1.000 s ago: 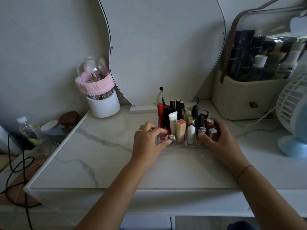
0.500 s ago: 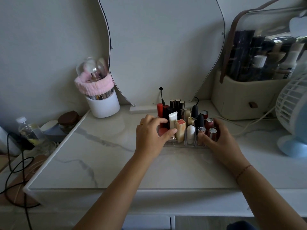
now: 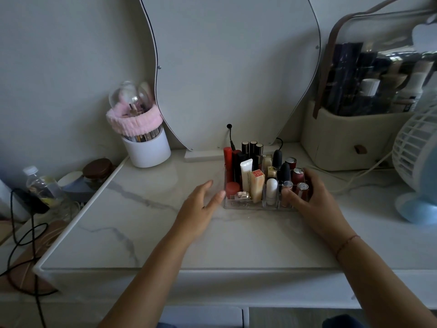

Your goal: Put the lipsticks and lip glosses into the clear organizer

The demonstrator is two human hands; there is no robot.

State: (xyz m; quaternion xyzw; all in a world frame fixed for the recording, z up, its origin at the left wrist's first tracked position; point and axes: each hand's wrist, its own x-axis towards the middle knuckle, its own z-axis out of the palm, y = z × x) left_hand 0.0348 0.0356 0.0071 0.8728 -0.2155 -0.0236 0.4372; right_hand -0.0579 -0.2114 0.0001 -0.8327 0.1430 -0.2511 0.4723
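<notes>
The clear organizer [image 3: 246, 205] stands on the marble tabletop, in front of the mirror. Several lipsticks and glosses stand upright in it: a tall red tube [image 3: 228, 162], a white tube [image 3: 246, 172], a peach box [image 3: 257, 183], a white stick [image 3: 272, 188], and black and dark red ones behind. My left hand [image 3: 199, 207] hovers just left of the organizer with straight fingers, holding nothing. My right hand [image 3: 313, 197] grips the organizer's right end, thumb across the front and fingers curled round the side, hiding that corner.
A white cup with a pink band [image 3: 144, 140] stands at the back left. A beige cosmetics case [image 3: 343, 140] and a white and blue fan [image 3: 416, 166] are on the right, with a cable [image 3: 354, 176] lying behind my right hand. Bottles and cords lie left of the tabletop edge.
My left hand has come off the organizer's front left corner and drawn back to the left with its fingers straightened. My right hand has stayed on the right end.
</notes>
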